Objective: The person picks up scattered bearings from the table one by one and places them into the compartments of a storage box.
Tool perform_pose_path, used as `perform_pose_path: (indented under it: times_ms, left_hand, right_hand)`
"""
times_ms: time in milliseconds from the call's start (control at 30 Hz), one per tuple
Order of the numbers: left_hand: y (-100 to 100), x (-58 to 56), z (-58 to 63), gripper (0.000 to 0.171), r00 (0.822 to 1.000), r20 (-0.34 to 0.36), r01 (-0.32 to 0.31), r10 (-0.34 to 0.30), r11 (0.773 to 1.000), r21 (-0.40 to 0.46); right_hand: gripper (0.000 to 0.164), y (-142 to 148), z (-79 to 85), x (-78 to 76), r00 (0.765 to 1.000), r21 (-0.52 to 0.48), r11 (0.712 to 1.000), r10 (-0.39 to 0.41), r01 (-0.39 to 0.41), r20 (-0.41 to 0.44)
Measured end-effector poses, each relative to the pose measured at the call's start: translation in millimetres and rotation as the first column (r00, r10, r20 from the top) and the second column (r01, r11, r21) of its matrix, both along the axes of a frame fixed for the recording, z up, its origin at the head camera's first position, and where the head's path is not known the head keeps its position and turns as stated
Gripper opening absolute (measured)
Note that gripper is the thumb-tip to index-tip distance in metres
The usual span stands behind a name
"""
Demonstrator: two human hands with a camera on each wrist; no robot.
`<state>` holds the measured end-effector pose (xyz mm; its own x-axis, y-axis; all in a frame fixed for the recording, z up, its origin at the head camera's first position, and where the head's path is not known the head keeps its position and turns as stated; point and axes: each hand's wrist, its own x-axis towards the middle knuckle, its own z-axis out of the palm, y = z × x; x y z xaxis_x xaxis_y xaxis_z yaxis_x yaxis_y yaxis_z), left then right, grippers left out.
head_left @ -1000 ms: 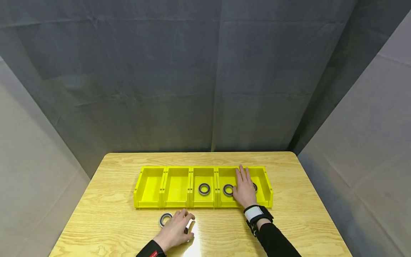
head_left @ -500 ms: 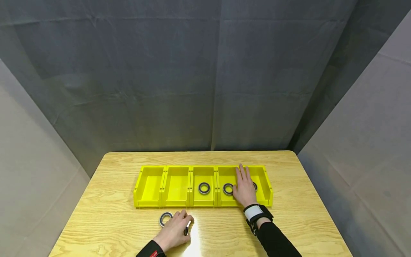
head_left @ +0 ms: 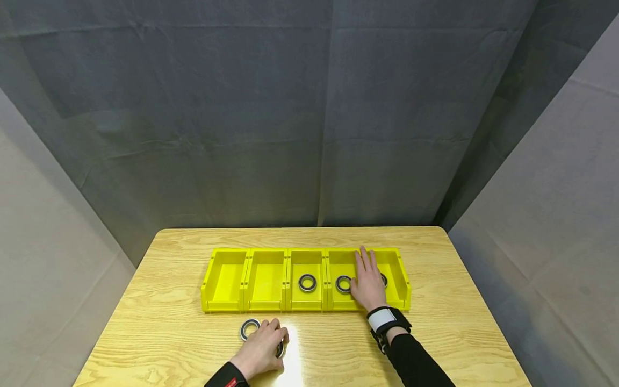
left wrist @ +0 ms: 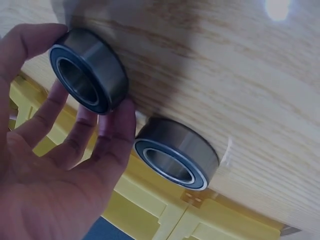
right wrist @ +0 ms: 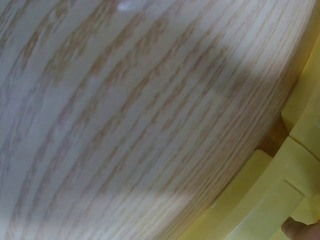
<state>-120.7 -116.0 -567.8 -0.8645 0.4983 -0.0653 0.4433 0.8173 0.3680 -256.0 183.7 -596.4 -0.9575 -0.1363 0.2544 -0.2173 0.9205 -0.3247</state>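
Note:
My left hand (head_left: 259, 348) is low over the table in front of the bins, pinching a ball bearing (left wrist: 102, 65) between thumb and fingertips. In the head view that hand covers most of it. Right beside the fingers, a second bearing (left wrist: 187, 142) lies on the wood. My right hand (head_left: 369, 287) reaches over the two rightmost yellow bins, fingers straight and slightly spread. By its thumb a bearing (head_left: 339, 285) lies in the fourth bin; another bearing (head_left: 384, 280), partly hidden behind the hand, is in the rightmost one. Only a fingertip (right wrist: 295, 227) shows in the right wrist view.
Several yellow bins (head_left: 265, 306) stand joined in a row across the wooden table (head_left: 159, 322). The middle bin holds a bearing (head_left: 307, 291). Grey cloth (head_left: 242, 134) hangs behind the table, with lighter panels at both sides.
The left thumb and fingers have drawn in around the bearing on the table. The right hand stays where it was over the right bins.

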Motion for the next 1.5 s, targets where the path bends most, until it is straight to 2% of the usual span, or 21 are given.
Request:
perform_pose_path:
  times_ms: [233, 500, 667, 800, 1000, 1200, 1333, 1500]
  left_hand:
    - [0, 0.9, -0.8, 0.035, 0.999, -0.037, -0.015, 0.015, 1.000, 0.026]
    - [0, -1.9, 1.8, 0.030, 0.999, -0.013, -0.030, 0.030, 0.999, 0.034]
    - [-2, -2.8, 6.8, 0.033, 0.999, -0.016, -0.032, 0.033, 0.999, 0.042]
    - [-5, -7.5, 14.9, 0.033, 0.997, -0.056, -0.041, 0.044, 0.998, 0.049]
    - [-11, -23.5, 32.5, 0.030, 0.992, -0.075, -0.095, 0.102, 0.992, 0.082]
    - [-15, -47.9, 44.7, 0.030, 0.979, -0.125, -0.151, 0.163, 0.984, 0.098]
    - [-15, -64.2, 50.1, 0.030, 0.969, -0.127, -0.201, 0.212, 0.975, 0.093]
    - [-14, -84.4, 49.3, 0.030, 0.963, -0.099, -0.244, 0.252, 0.966, 0.085]
  right_hand:
    - [0.074, 0, 0.0, -0.7, 1.000, 0.010, 1.000, -0.007, 0.007, 0.010]
    - [0.074, 1, -0.2, -0.4, 1.000, 0.011, 1.000, -0.005, 0.005, 0.007]
    - [0.075, 0, -1.0, 0.3, 1.000, 0.003, 1.000, 0.001, 0.000, -0.021]
    - [0.074, 0, -1.5, 0.2, 0.999, -0.005, 1.000, 0.005, -0.005, -0.039]
    - [0.075, 0, 0.7, 0.6, 1.000, 0.003, 1.000, 0.001, -0.001, -0.005]
    - [0.075, 0, 1.7, 0.5, 1.000, 0.014, 1.000, -0.002, 0.002, -0.002]
    - [0.076, -1, 0.8, 0.4, 1.000, 0.003, 1.000, -0.002, 0.002, -0.001]
    - [0.076, -1, -0.2, -0.3, 1.000, 0.002, 1.000, -0.003, 0.003, 0.014]
